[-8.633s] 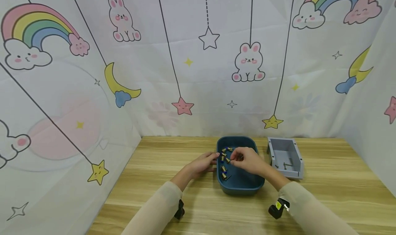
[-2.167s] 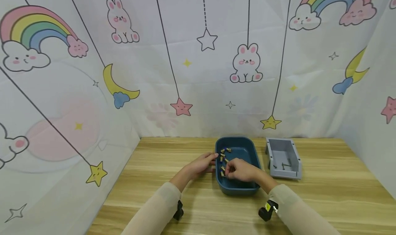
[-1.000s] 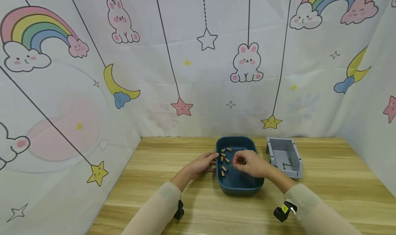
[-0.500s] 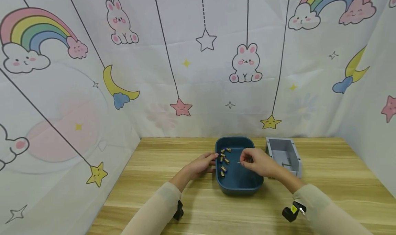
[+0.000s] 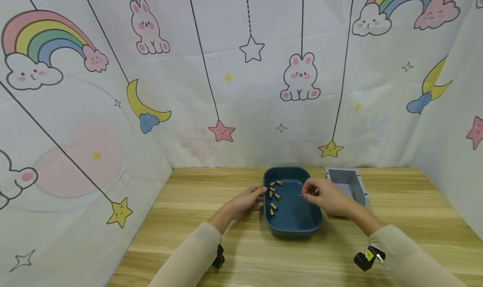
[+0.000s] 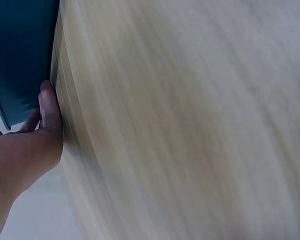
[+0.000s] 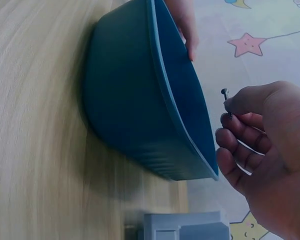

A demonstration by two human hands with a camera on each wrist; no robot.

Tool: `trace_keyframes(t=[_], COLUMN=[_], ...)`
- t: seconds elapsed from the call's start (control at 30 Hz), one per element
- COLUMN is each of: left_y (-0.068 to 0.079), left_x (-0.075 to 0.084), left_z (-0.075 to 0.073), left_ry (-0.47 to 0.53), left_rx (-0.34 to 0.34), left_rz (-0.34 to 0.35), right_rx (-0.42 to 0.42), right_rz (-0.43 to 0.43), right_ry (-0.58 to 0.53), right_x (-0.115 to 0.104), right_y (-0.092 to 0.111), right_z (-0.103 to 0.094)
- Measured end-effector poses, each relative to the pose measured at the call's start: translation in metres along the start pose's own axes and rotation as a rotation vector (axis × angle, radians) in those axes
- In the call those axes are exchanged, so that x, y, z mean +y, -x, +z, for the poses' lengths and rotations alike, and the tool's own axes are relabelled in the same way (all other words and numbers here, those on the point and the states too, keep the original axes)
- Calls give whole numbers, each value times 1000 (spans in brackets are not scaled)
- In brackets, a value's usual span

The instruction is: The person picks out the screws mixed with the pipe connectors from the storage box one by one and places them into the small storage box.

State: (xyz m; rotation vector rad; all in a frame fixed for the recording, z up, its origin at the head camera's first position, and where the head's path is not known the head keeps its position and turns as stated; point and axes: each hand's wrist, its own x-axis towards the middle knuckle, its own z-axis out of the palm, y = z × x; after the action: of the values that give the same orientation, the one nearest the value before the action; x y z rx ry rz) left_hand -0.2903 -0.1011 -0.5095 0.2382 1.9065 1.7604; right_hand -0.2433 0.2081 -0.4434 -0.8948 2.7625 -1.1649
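My right hand (image 5: 323,196) pinches a small screw (image 7: 227,102) between thumb and fingertips, over the right side of the blue bin (image 5: 291,228). In the right wrist view the screw's round head sticks out past the thumb. My left hand (image 5: 245,203) rests against the bin's left wall, one fingertip at the rim and other fingers lower along the outside, close to the tabletop. Several small brass-coloured pieces (image 5: 273,206) with blue parts lie along the left side of the bin's floor.
Just right of the blue bin stands a grey open-fronted bin (image 5: 364,193), partly hidden behind my right hand and forearm. Both bins stand on a wood-grain table (image 5: 211,178). A white curtain (image 5: 260,94) with cartoon prints hangs behind and beside it.
My right hand has picked up the screw from the blue bin's left side and carried it right, toward the grey bin. My left hand stays at the wall.
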Motion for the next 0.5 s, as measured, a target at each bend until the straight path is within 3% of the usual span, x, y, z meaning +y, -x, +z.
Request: trace_keyframes(t=[0.5], left_y=[0], left_x=[0], left_z=[0], left_ry=[0], left_rx=[0], left_rz=[5], right_rx=[80], right_rz=[35], right_ry=[57], right_x=[7], right_y=[11], right_z=[-19])
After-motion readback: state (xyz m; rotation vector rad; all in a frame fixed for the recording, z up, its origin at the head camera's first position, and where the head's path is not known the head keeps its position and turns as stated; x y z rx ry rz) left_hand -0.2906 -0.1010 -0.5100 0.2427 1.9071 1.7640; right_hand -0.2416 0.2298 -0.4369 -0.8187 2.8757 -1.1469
